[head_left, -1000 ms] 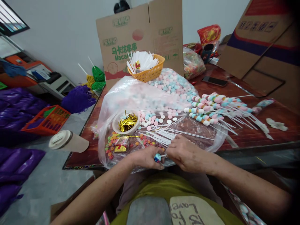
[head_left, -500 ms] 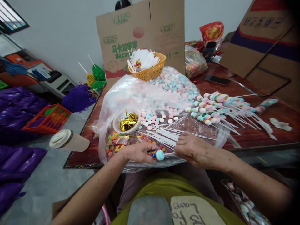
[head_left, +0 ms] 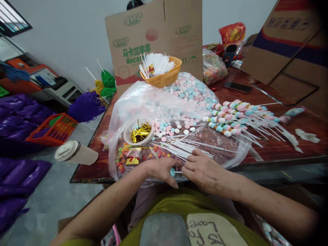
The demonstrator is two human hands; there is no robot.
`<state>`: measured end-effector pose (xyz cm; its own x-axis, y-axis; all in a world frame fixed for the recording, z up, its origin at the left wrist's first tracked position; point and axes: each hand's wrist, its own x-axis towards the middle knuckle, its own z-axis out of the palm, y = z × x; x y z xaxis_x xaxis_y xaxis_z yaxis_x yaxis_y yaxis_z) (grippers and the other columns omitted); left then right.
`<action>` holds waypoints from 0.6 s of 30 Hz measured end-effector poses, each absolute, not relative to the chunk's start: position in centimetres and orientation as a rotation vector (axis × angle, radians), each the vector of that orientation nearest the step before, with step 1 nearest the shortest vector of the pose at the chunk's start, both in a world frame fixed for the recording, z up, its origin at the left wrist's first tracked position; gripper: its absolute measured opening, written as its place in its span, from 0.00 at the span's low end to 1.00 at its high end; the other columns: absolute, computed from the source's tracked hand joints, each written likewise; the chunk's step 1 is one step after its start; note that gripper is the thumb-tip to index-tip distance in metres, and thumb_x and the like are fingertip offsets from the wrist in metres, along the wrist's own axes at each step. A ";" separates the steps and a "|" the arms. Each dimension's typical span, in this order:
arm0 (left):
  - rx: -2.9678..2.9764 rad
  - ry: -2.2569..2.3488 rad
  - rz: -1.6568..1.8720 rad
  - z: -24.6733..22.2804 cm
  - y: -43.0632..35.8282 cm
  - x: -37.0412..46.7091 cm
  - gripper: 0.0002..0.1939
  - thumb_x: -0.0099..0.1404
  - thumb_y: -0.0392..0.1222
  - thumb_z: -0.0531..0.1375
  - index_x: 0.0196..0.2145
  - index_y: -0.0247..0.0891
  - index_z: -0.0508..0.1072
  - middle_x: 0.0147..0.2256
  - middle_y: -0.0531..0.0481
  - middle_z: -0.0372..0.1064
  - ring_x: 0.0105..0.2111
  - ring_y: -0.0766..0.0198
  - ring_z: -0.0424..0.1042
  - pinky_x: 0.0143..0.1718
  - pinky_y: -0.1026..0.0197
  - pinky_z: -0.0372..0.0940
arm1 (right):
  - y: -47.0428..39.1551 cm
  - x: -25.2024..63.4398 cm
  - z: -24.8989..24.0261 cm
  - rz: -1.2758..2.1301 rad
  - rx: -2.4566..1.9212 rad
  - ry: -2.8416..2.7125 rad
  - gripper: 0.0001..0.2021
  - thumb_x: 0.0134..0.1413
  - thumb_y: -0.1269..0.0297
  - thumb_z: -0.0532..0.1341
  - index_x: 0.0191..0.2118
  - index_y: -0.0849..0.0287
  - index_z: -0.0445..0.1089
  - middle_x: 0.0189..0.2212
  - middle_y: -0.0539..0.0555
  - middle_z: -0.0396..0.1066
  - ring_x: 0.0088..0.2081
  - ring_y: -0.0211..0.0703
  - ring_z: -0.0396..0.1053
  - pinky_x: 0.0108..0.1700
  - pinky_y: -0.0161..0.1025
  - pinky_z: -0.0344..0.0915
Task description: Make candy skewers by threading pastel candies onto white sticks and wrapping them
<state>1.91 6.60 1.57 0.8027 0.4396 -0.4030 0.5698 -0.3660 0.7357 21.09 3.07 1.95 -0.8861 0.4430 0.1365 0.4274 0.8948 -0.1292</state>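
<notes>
At the near table edge, my left hand (head_left: 162, 169) is closed around a blue candy (head_left: 172, 172), its thumb below and fingers above. A white stick runs from the candy to my right hand (head_left: 202, 171), whose fingers are wrapped around it. Loose white sticks (head_left: 179, 147) lie fanned on the clear plastic just beyond both hands. Ring-shaped candies (head_left: 123, 155) in orange, red and green are to the left, by a round bowl (head_left: 126, 136) of gold ties. Pink, blue and white candies (head_left: 164, 129) spill from a big plastic bag (head_left: 143, 99).
Finished candy skewers (head_left: 235, 116) are piled at the right, with a phone (head_left: 237, 87) behind. A lidded cup (head_left: 77, 152) stands at the left edge. A yellow basket (head_left: 164, 80) of white sticks and a cardboard box (head_left: 153, 27) are at the back.
My left hand has moved right and now covers more of the blue candy. My right hand has shifted slightly left and down, closer to the candy along the stick.
</notes>
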 end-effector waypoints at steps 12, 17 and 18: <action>2.467 1.447 0.151 -0.6 4.0 -0.4 0.27 0.55 0.32 0.55 0.53 0.34 0.59 0.45 0.40 0.67 0.45 0.53 0.65 0.50 0.51 0.55 | 6.1 24.1 1.0 1.069 -1.144 -2.358 0.18 0.59 0.58 0.47 0.21 0.59 0.55 0.18 0.46 0.52 0.22 0.34 0.51 0.25 0.32 0.48; 1.938 0.919 -0.026 1.0 4.7 -1.5 0.17 0.52 0.37 0.60 0.42 0.36 0.67 0.34 0.51 0.69 0.33 0.62 0.67 0.34 0.64 0.62 | 6.3 25.3 1.7 0.541 -0.889 -2.609 0.16 0.60 0.66 0.48 0.22 0.61 0.61 0.21 0.50 0.60 0.27 0.37 0.56 0.32 0.36 0.49; 1.824 0.844 -0.046 1.3 4.8 -1.7 0.18 0.51 0.40 0.62 0.41 0.36 0.67 0.33 0.52 0.68 0.31 0.63 0.66 0.32 0.65 0.61 | 6.3 25.5 1.9 0.476 -0.841 -2.641 0.15 0.59 0.67 0.48 0.23 0.61 0.62 0.21 0.51 0.62 0.28 0.38 0.57 0.34 0.37 0.49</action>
